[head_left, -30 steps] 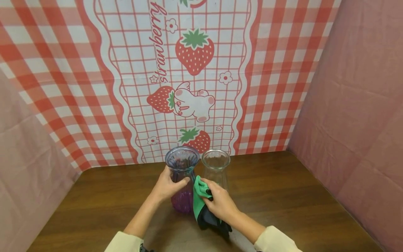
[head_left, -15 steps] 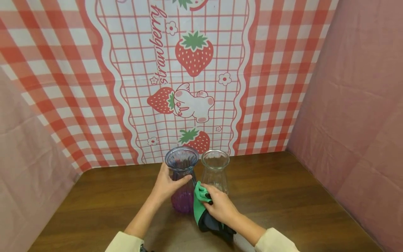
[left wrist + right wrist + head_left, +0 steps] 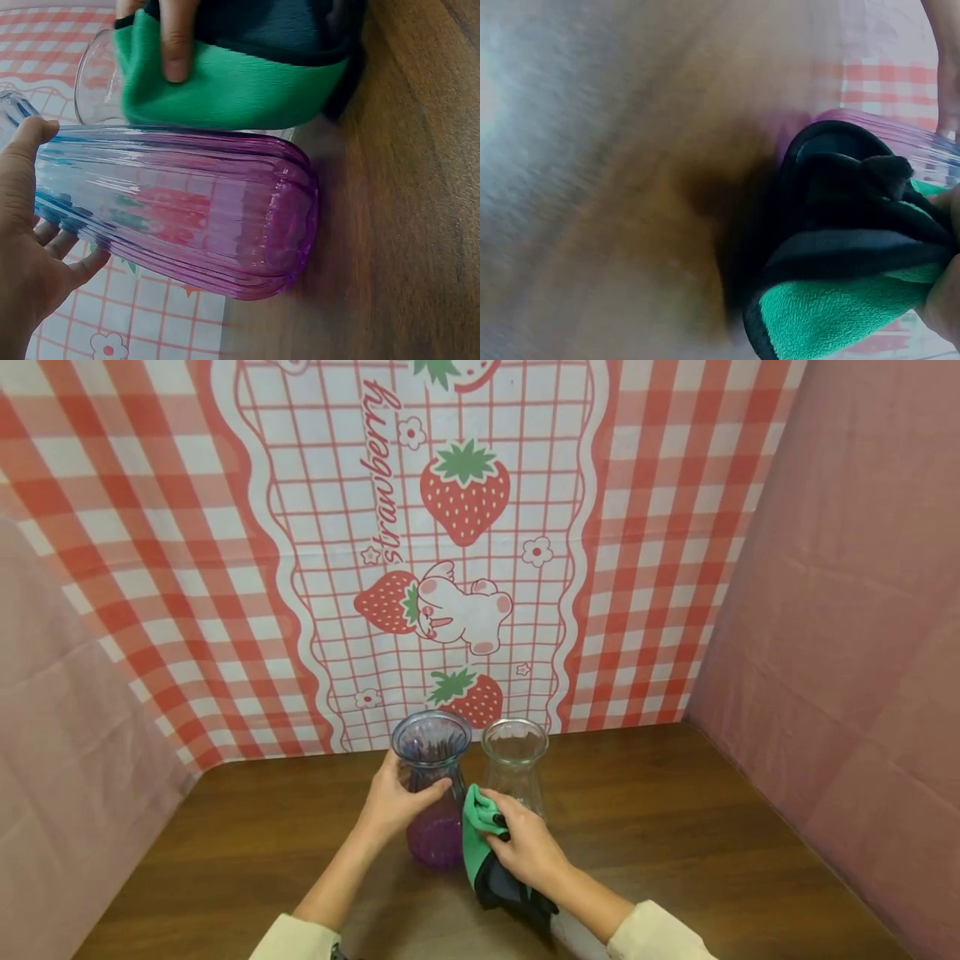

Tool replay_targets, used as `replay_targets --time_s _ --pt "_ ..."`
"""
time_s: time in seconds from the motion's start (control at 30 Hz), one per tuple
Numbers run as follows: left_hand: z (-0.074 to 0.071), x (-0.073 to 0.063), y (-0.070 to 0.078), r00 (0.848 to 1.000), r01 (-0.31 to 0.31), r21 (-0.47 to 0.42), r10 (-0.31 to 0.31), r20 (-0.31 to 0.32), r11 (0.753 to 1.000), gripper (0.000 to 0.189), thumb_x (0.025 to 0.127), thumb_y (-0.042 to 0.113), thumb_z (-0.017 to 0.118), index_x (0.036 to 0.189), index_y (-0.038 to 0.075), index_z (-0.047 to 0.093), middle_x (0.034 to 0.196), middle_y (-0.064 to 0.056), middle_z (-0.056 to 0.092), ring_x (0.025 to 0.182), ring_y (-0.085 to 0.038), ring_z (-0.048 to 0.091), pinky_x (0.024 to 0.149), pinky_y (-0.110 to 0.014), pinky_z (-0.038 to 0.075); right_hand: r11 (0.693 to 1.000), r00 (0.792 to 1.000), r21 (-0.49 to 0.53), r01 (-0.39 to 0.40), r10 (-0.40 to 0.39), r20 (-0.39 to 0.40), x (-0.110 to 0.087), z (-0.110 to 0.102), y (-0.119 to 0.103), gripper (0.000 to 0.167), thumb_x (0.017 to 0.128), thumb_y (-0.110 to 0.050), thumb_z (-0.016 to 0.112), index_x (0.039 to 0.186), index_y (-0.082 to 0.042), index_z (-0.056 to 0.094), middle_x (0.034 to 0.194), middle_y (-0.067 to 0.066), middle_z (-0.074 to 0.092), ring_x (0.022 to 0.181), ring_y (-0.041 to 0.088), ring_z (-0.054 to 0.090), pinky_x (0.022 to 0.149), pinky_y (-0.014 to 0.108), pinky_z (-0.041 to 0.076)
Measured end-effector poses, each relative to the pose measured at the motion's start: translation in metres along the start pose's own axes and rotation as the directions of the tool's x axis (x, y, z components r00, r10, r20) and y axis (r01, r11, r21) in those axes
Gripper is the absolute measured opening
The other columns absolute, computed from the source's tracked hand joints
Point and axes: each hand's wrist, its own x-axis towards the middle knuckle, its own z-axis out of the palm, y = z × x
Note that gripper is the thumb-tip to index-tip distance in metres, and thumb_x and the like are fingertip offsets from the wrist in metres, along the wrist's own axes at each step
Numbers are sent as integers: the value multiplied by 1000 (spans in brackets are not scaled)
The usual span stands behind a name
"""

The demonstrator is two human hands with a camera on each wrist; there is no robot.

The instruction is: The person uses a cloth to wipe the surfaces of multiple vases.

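A ribbed glass vase [image 3: 436, 839], blue at the top and purple at the base, stands upright on the table. My left hand [image 3: 393, 803] grips its neck, thumb in front and fingers behind, as the left wrist view also shows on the vase [image 3: 195, 202]. In my right hand [image 3: 529, 845] is a folded green cloth with a black edge [image 3: 476, 843], pinched between thumb and fingers. The cloth [image 3: 232, 88] lies along the vase's right side; whether it presses on the glass I cannot tell. Its dark folds [image 3: 847, 195] hang low in the right wrist view.
Just behind the cloth stands a clear glass vase [image 3: 516, 750], its lower part partly hidden by my right hand. The brown wooden table [image 3: 675, 827] ends at a strawberry-print checked backdrop [image 3: 465, 602]. Pink cloth walls [image 3: 840, 610] rise at both sides.
The cloth and my right hand have dipped slightly and come partly back up beside the vase. My left hand keeps its grip, and the coloured vase stays in nearly the same place.
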Motion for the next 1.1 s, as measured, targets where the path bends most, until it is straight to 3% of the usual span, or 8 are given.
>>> replay_targets --time_s 0.23,0.47,0.83,1.1 --pt "-1 -2 -3 1000 -13 17 14 -6 1000 75 76 16 77 138 12 36 132 -16 51 127 -33 45 101 -53 41 994 985 29 102 -97 -139 17 -10 -10 56 77 -5 74 129 -6 53 124 12 61 113 26 59 90 40 51" --pt "-1 -2 -3 1000 -3 18 3 10 1000 73 76 15 77 138 15 39 132 -15 52 126 -32 47 100 -51 43 989 970 50 137 -123 -211 27 -14 -19 56 78 -5 74 130 -5 52 126 12 60 115 25 58 93 39 50" --pt "-1 -2 -4 999 -19 0 19 47 1000 66 77 12 75 134 9 43 132 -16 52 125 -36 48 105 -54 36 990 976 39 133 -124 -181 24 -11 -19 54 77 -5 75 127 -4 55 124 11 61 114 23 59 92 40 50" --pt "-1 -1 -5 998 -28 -22 30 59 999 66 77 10 74 135 11 42 133 -16 53 127 -34 46 106 -53 35 997 994 -7 81 -81 -78 11 -5 -10 57 77 -5 75 129 -9 52 124 10 61 112 25 60 89 40 52"
